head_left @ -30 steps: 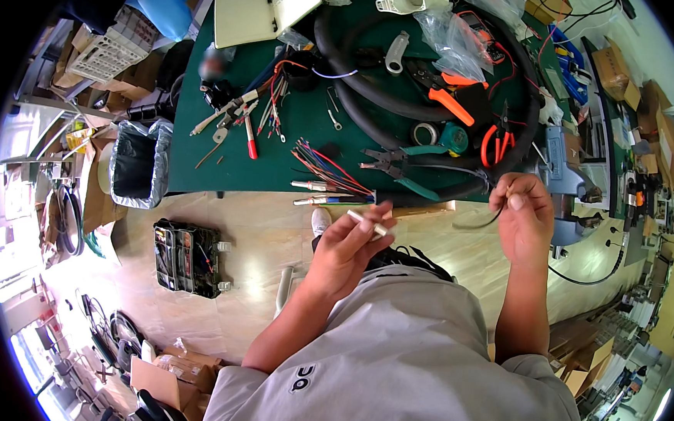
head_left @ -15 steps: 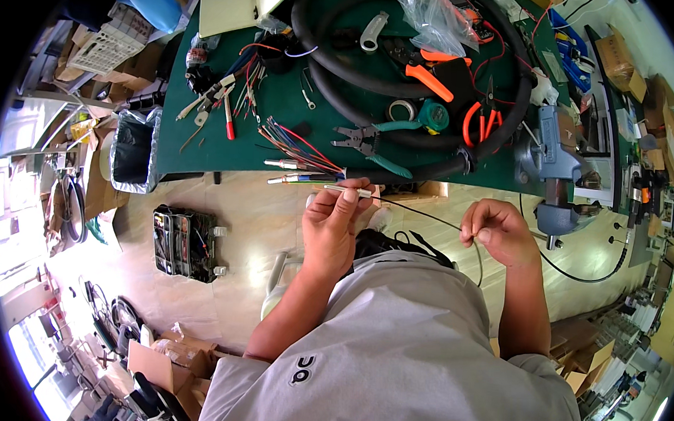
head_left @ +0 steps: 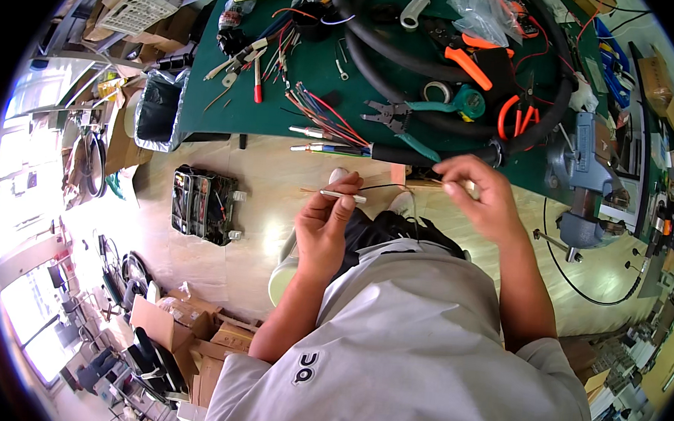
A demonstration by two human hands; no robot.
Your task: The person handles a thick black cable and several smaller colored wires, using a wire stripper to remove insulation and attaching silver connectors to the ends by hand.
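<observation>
The left hand (head_left: 324, 225) is closed around a slim silvery tool (head_left: 343, 196), pinched between thumb and fingertips so that it lies nearly level, its tip pointing right. The right hand (head_left: 483, 200) is pinched shut on the end of a thin black wire (head_left: 385, 186), which runs from the tool's tip across to those fingers and then loops down toward the person's chest. Both hands hover just in front of the near edge of the green counter (head_left: 228, 103), above the pale wooden floor (head_left: 270, 175) — close to each other, the wire stretched between them.

On the counter just beyond the hands lies a bundle of coloured wires (head_left: 323, 117), fanned out toward the far left and gathered at the right into a black sleeve. Right of it sits a pair of teal-handled pliers (head_left: 404, 118), jaws pointing left, resting against a thick black hose (head_left: 408, 57) that curves in a wide loop across the far part of the counter. Orange-handled cutters (head_left: 516, 117) lie further right, and a blue bench vise (head_left: 590, 168) is fixed at the counter's right end. A red-handled screwdriver (head_left: 257, 82) lies among small tools at the far left.

On the floor to the left stands a dark compartment box (head_left: 202, 202), and a bin lined with a black bag (head_left: 156, 111) stands beside the counter's left end.
</observation>
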